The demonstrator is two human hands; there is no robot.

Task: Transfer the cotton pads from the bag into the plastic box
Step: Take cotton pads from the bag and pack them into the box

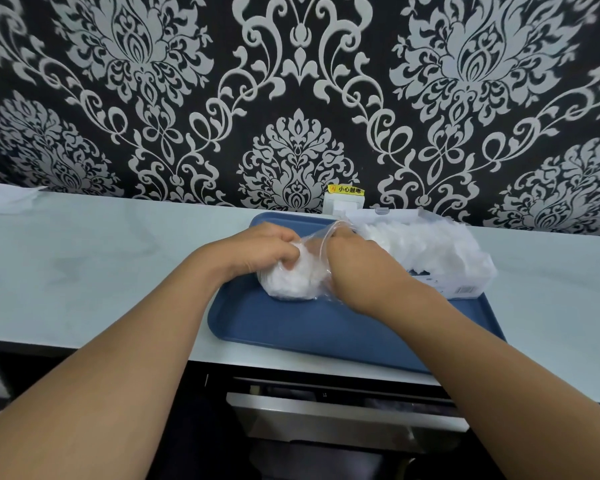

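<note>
Both hands are on the clear plastic bag (291,271) in the middle of the frame. The left hand (257,249) has its fingers curled down, gripping the bag's top edge from the left. The right hand (355,268) has its fingers tucked in at the bag's mouth on the right; the film hides the fingertips, so whether it's pinching the plastic or pads inside can't be told. The bag is still lumpy with white cotton pads (288,284) and sits on a blue tray (309,327).

Just right of the right hand, on the tray's far right side, is the clear plastic box (465,289), already heaped with more white pads. The tray rests on a pale countertop (101,265). Behind it, a small yellow warning sticker (346,189) sits on black-and-silver damask wallpaper (302,98).
</note>
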